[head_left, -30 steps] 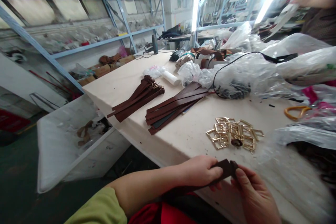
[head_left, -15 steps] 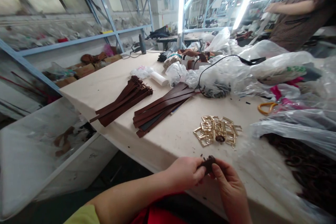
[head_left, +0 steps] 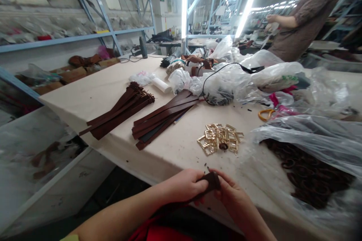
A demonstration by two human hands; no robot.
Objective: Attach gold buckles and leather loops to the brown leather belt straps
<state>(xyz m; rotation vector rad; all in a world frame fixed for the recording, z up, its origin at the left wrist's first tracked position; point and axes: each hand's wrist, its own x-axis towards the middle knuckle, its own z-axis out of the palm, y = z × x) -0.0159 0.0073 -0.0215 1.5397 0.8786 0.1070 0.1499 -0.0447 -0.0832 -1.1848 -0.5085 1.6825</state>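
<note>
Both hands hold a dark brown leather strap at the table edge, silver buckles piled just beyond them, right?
Not quite: the pile of rectangular metal buckles is gold, not silver, as the head view shows. The rest stands: the left hand and right hand hold the dark brown leather strap at the edge of the cream table.

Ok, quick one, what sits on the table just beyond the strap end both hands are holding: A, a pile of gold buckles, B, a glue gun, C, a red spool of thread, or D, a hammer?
A: a pile of gold buckles lies just beyond the brown strap pinched between the left hand and right hand.
</note>
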